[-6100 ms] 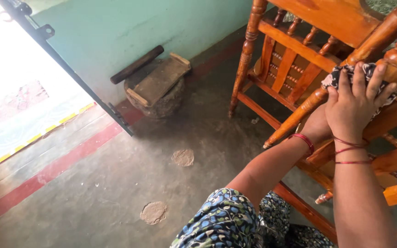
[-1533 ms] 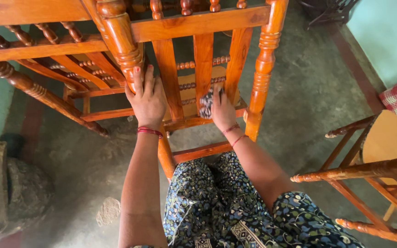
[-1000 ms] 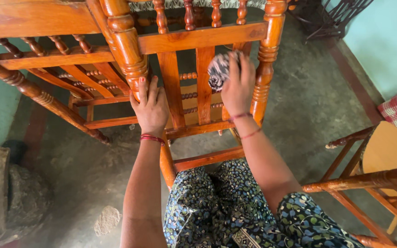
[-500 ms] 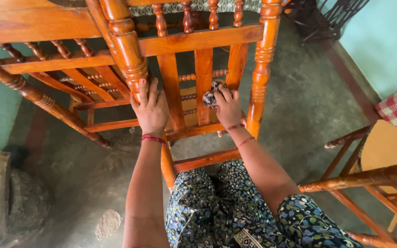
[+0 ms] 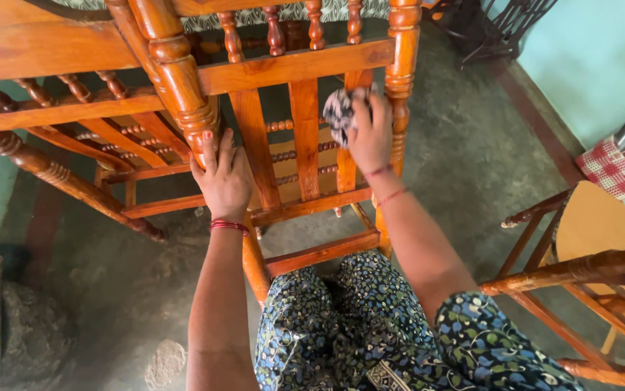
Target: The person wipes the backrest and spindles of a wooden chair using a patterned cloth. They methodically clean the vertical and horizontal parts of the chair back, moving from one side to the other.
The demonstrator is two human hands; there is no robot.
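Wooden chair [image 5: 305, 65], orange-brown and varnished, fills most of my view, so I'll place everything else off it. It's got turned posts, flat vertical slats and a row of little spindles up top, and it stands right in front of my knees on a grey concrete floor [image 5: 464, 159].

My right hand [image 5: 370, 134] is bunched around a small black-and-white patterned cloth [image 5: 340, 112], fingers curled tight over it, pressing the wad against one of the chair's flat slats just beside the right-hand turned post [image 5: 403, 80]. The cloth sits a bit below the chair's upper crossbar [image 5: 290, 66].

My left hand [image 5: 223, 181] is laid on the chair's thick carved post [image 5: 175, 72] on the left side, fingers together and pointing up, palm against the wood. It isn't pinching anything, just resting there. There's a red bangle [image 5: 229, 226] on that wrist, and thin red threads on the other one.

Below the chair's lower rungs you can see my lap in a dark blue floral dress [image 5: 370, 326].

To the right of the chair stands a second wooden chair [image 5: 587, 268] with a pale seat, well apart from my hands. Past that one, by the teal wall [image 5: 602, 65], hangs a red-and-white checked bag [image 5: 613, 168]. Behind the chair, top right, there's some dark metal frame thing; can't tell what it is.
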